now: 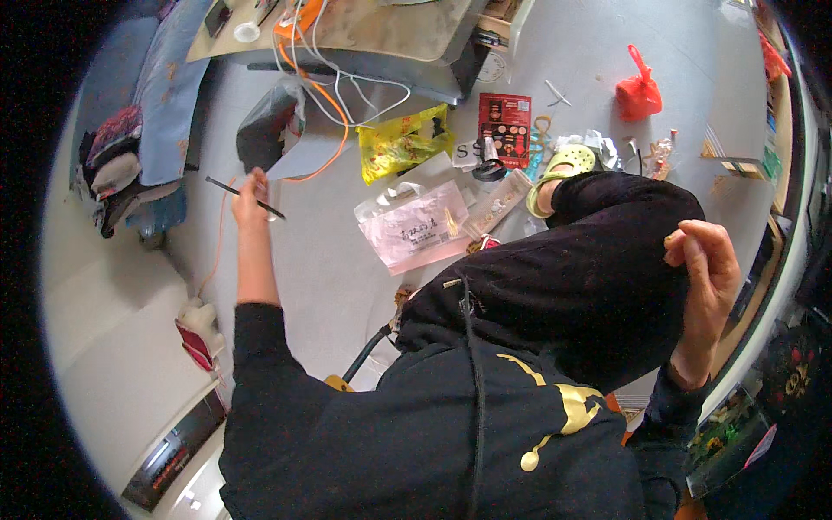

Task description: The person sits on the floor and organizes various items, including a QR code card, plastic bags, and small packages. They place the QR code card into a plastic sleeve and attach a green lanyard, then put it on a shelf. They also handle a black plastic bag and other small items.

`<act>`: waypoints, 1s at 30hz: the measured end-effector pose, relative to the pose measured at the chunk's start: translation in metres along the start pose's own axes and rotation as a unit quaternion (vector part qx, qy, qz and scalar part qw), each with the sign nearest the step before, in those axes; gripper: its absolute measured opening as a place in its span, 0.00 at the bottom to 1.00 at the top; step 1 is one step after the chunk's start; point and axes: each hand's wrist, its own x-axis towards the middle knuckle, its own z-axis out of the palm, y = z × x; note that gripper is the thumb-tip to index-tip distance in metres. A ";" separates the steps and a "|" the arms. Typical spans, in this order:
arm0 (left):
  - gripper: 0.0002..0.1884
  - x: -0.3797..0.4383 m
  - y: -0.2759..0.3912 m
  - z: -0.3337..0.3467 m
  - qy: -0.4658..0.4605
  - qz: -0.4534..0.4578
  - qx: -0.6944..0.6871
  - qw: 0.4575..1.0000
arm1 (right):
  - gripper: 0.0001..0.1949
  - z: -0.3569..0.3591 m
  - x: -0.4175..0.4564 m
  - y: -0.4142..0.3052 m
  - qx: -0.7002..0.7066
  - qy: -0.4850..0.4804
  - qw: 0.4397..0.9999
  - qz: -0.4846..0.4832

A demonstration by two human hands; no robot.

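My left hand is stretched out over the floor, its fingers closed around a thin black stick that slants across the palm. Just beyond the fingertips is a dark bundle in clear plastic, with a pale sheet beside it. Whether the fingers also touch the bundle, I cannot tell. My right hand is raised by my bent knee in black trousers. Its fingers are curled in toward the thumb, and no object shows in them.
A pink shopping bag, a yellow plastic bag, a red printed sheet and a tied red bag lie on the floor. White cables and an orange cord hang from the table. A green clog is on my foot.
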 end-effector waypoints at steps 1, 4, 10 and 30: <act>0.11 0.030 0.001 0.001 0.008 -0.008 0.009 1.000 | 0.07 0.001 0.000 -0.001 -0.007 0.008 1.000 0.012; 0.12 0.070 -0.014 0.021 0.073 -0.040 0.068 0.994 | 0.07 0.000 -0.002 -0.002 0.022 -0.029 0.999 0.024; 0.11 -0.118 -0.089 0.090 -0.174 -0.291 -0.223 0.914 | 0.07 -0.011 -0.011 0.007 0.023 -0.006 0.998 0.055; 0.26 -0.374 -0.104 0.411 -0.532 -0.385 -0.084 0.750 | 0.10 -0.050 -0.084 0.026 0.253 0.031 0.939 0.230</act>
